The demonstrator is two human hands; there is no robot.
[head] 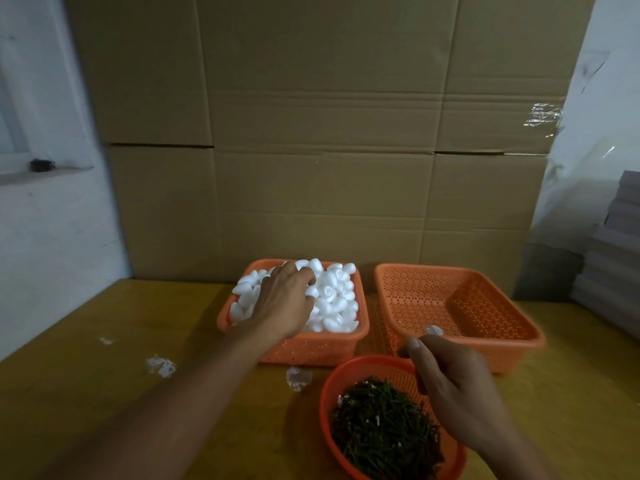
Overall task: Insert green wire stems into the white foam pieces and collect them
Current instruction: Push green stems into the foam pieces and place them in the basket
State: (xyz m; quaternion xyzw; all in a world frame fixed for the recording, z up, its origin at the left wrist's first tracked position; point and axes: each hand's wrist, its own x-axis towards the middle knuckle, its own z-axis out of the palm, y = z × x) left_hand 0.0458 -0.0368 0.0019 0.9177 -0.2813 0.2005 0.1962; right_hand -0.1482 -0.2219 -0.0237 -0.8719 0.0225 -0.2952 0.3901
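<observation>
Meanwhile, a left hand (285, 299) curls its fingers into white foam pieces (332, 296) heaped in the orange basket (311, 348); light and crushable, they suit a gentle pinch at the sides. Right of the basket, the right hand (453, 382) hovers, loosely curled, over stiff green wire stems (381, 431); what it grips is unclear.

The baskets (460, 303) are perforated orange plastic. The foam pieces (332, 292) look smooth, matt white. The desk (104, 375) is yellowish wood, backed by matt brown cardboard (311, 133).
</observation>
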